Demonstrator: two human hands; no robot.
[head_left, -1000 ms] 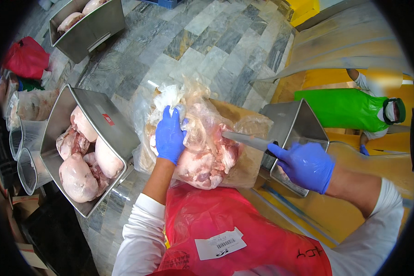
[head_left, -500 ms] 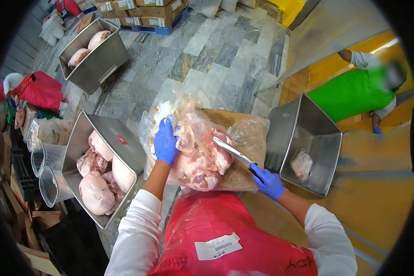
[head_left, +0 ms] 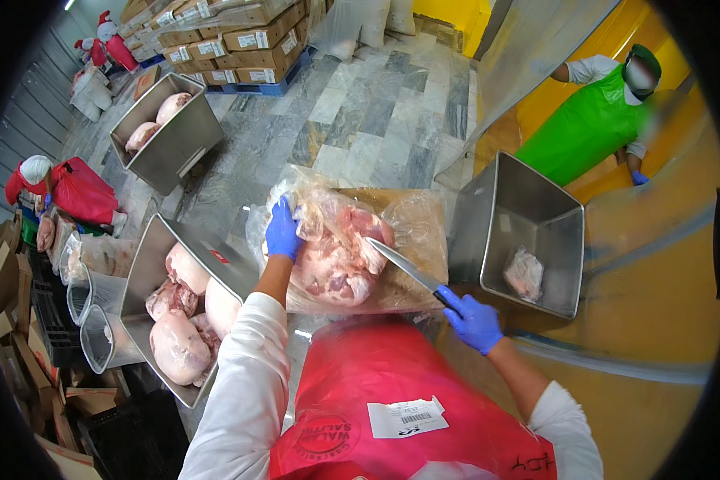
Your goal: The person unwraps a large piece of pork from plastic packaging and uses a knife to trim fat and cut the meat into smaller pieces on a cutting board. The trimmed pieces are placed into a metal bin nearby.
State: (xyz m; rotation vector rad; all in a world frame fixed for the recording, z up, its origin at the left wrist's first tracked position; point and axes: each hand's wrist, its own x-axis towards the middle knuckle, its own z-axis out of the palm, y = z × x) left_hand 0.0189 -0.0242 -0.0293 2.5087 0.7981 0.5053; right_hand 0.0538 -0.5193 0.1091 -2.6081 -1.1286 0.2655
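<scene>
A large raw cut of pork (head_left: pixel 340 268) lies on a brown cardboard sheet (head_left: pixel 416 272) covered with clear plastic film (head_left: pixel 404 216). My left hand (head_left: pixel 282 230), in a blue glove, grips the pork's left edge, where crumpled film bunches up; its fingertips are partly hidden. In my right hand (head_left: pixel 474 322), also blue-gloved, is a long knife (head_left: pixel 408 268) with a dark handle. The blade points up and left, its tip at the pork's right side. Whether the tip is in the flesh, I cannot tell.
A steel bin (head_left: pixel 190 232) with several pork pieces stands left; another bin (head_left: pixel 168 152) is behind it. The steel bin on the right (head_left: pixel 548 204) holds a small wrapped piece. A green-aproned person (head_left: pixel 576 120) stands beyond it. Stacked cartons (head_left: pixel 256 40) are at the back.
The view has shifted, and the pork appears farther up. The knife is a little lower on the pork's right side. My left hand stays on its left edge.
</scene>
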